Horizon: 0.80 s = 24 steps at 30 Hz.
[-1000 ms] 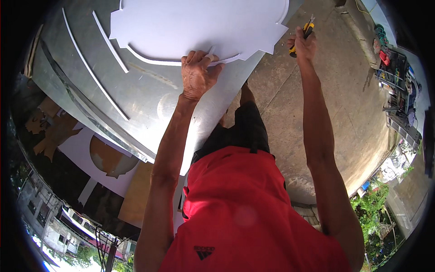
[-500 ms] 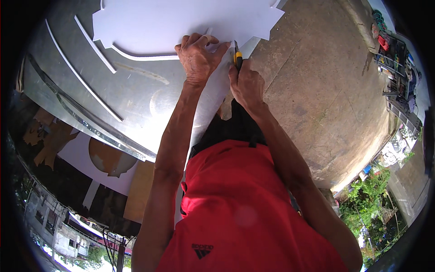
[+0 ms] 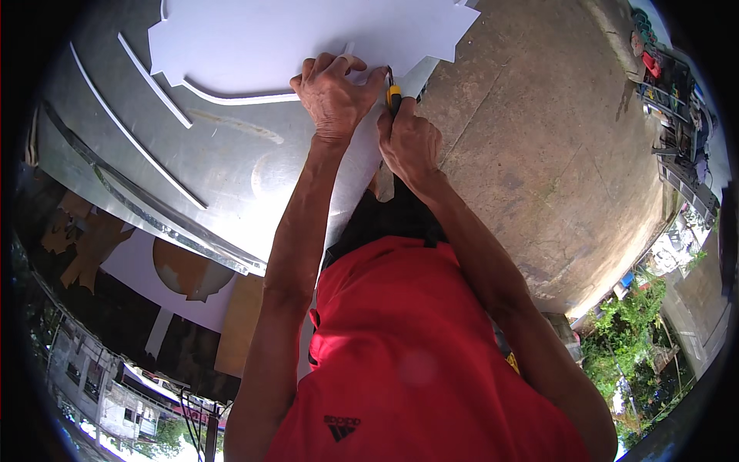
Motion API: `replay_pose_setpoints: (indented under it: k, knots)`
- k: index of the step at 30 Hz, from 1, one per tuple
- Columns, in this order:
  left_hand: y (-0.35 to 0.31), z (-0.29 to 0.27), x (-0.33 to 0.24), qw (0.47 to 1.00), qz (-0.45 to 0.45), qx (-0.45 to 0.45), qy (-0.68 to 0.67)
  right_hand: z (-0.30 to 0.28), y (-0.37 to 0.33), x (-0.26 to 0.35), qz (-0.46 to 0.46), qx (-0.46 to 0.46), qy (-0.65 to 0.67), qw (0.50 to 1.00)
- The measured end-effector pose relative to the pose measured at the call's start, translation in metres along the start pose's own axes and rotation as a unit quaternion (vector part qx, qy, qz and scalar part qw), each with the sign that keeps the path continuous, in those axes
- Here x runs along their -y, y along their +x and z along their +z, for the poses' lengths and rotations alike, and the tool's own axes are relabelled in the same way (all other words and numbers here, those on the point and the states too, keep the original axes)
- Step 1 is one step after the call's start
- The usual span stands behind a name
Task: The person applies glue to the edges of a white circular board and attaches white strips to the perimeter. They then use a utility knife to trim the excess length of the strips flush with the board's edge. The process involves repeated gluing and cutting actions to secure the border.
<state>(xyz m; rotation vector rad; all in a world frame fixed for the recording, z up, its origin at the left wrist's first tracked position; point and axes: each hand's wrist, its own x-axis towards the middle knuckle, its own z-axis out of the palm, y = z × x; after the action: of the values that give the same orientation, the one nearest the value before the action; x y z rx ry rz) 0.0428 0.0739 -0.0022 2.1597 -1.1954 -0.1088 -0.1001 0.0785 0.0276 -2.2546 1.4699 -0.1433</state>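
A white cut-out sheet [image 3: 308, 35] with a notched outline lies on the metal table. A narrow white strip [image 3: 239, 99] stands along its near edge and runs in under my left hand [image 3: 335, 92]. The bent fingers and thumb of that hand press together on the strip at the sheet's edge; a short end shows just beyond the fingers. My right hand [image 3: 412, 142] is wrapped round a yellow and black utility knife [image 3: 395, 96]. Its blade points away from me, with the tip close beside my left thumb; whether it touches the strip is unclear.
Two loose white strips, one shorter [image 3: 154, 79] and one longer [image 3: 135, 135], lie on the metal table [image 3: 231, 165] to the left. A long metal strip [image 3: 131, 185] runs near its left edge. Concrete floor [image 3: 531, 154] spreads to the right, with stacked items [image 3: 677, 115] beyond.
Both hands and the sheet have shifted slightly left in view. The knife's blade has moved in closer to my left thumb, and less of it shows.
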Motion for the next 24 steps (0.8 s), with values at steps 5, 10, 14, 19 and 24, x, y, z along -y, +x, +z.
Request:
replay_pose_setpoints:
  k: [5, 10, 14, 19, 24]
  knots:
    - [0.0005, -0.0001, -0.0024, 1.0, -0.005, 0.003, 0.006, -0.0002, -0.0011, 0.0003, 0.008, 0.008, 0.009, 1.0]
    - [0.0009, -0.0004, -0.0036, 1.0, -0.018, 0.011, 0.0, -0.0015, 0.0, 0.0044, 0.023, 0.016, 0.015, 0.999]
    - [0.0004, -0.0009, -0.0051, 1.0, -0.022, 0.011, -0.003, -0.0003, -0.001, 0.0039, 0.023, 0.011, 0.013, 1.0]
    - [0.0002, 0.0002, -0.0045, 1.0, -0.019, 0.008, -0.003, 0.0003, -0.0011, 0.004, 0.025, 0.015, 0.008, 1.0]
    - [-0.0008, 0.001, -0.0024, 1.0, -0.019, 0.009, -0.007, 0.0003, -0.0013, 0.0045, 0.021, 0.011, 0.009, 1.0]
